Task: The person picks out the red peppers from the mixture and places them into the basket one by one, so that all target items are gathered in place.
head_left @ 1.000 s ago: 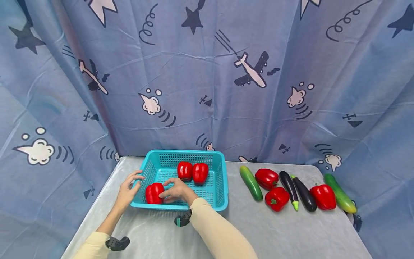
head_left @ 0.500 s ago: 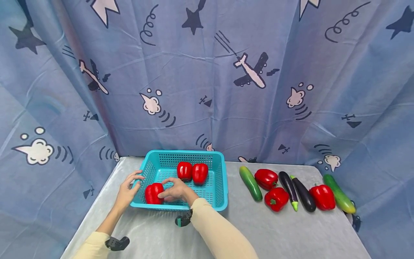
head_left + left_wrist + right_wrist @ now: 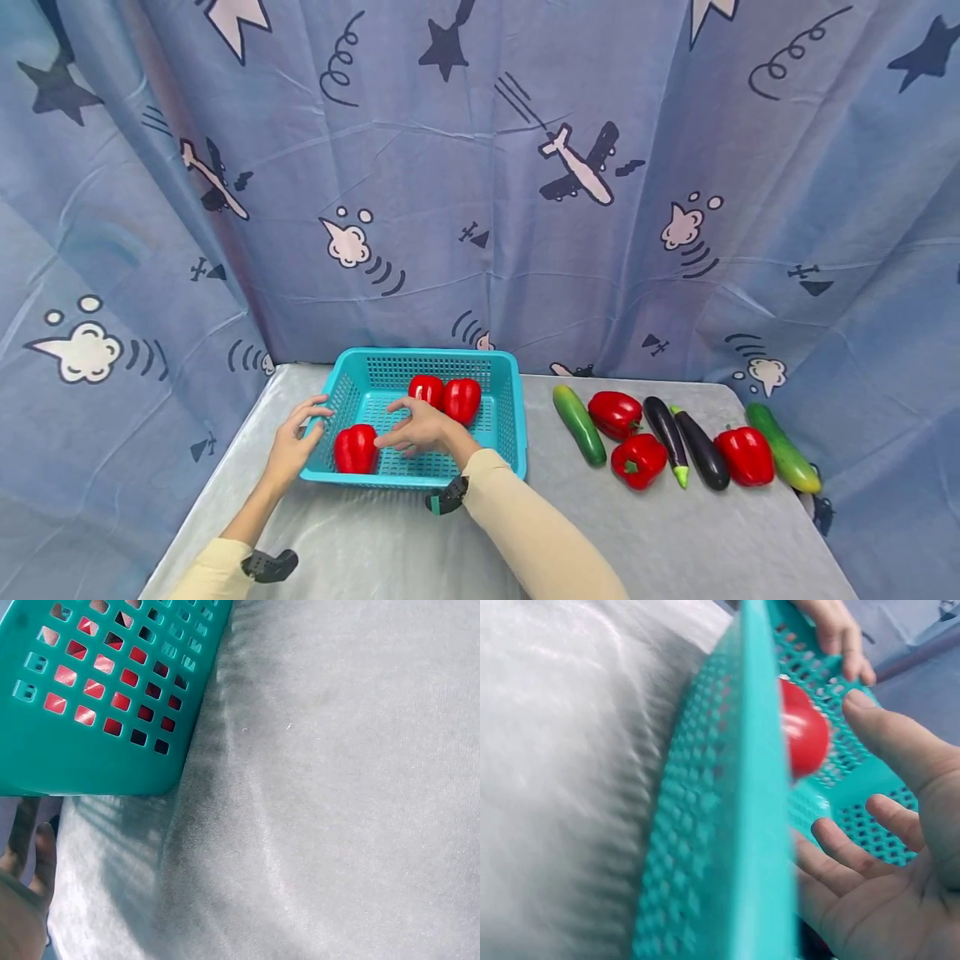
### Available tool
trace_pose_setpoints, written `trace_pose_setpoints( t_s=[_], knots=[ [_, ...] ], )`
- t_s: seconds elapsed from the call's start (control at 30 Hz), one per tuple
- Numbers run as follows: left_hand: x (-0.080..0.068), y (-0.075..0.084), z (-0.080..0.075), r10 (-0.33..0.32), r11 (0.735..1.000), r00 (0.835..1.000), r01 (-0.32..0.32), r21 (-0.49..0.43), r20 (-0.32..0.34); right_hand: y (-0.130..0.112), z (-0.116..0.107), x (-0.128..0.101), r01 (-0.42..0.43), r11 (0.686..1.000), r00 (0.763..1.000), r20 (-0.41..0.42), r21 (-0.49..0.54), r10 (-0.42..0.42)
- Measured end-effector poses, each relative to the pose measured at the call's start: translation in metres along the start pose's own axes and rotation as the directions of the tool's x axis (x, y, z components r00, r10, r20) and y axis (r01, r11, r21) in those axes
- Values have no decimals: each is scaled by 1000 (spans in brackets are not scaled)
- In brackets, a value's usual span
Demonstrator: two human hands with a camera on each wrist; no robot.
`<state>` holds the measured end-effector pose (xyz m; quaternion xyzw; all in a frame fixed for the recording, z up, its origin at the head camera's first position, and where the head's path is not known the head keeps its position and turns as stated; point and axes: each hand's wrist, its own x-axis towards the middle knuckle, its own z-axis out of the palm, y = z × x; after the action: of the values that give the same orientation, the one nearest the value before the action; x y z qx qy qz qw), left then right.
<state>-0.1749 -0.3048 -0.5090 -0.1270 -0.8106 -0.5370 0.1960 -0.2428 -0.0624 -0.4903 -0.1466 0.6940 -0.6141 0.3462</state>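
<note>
Three red peppers sit inside the teal basket [image 3: 510,392] in front of me. One pepper [image 3: 356,448] lies alone in the near left corner, and the other two peppers [image 3: 446,397] sit touching each other toward the far side. My right hand [image 3: 420,427] hovers over the basket floor between them, fingers spread and relaxed, gripping nothing; the right wrist view shows my open palm [image 3: 885,900] facing the lone pepper [image 3: 804,738] with a gap between them. My fingertips point toward that pepper and stop just beside it.

My left hand [image 3: 294,440] rests against the outside of the basket's left wall, fingers straight along the rim, steadying rather than clutching. From the left wrist view I only catch the basket's perforated wall [image 3: 105,750] with red showing through the holes, and a sliver of my hand [image 3: 22,892] low at the edge, so how firmly it presses I cannot tell.

The basket stands on a grey table [image 3: 375,550] at its left end. Well apart to the right lie a cucumber [image 3: 579,423], two more red peppers [image 3: 626,433], two eggplants [image 3: 686,450], another red pepper [image 3: 744,455] and a second cucumber [image 3: 784,447], lined up in a loose row. Blue curtain [image 3: 480,208] printed with planes and stars hangs behind.
</note>
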Motion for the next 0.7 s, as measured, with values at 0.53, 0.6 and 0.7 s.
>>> trace_pose_setpoints(
  t_s=[0.53,0.6,0.7],
  knots=[
    [0,4,0,-51,999,999,51,18,-8,-12,-54,-59,210,972,978,35,-106,-207],
    [0,4,0,-47,999,999,47,19,-10,-12,-59,-67,231,969,973,20,-88,-231],
    [0,3,1,-42,999,999,43,13,-10,-11,-65,-78,255,965,967,-14,-58,-256]
  ],
)
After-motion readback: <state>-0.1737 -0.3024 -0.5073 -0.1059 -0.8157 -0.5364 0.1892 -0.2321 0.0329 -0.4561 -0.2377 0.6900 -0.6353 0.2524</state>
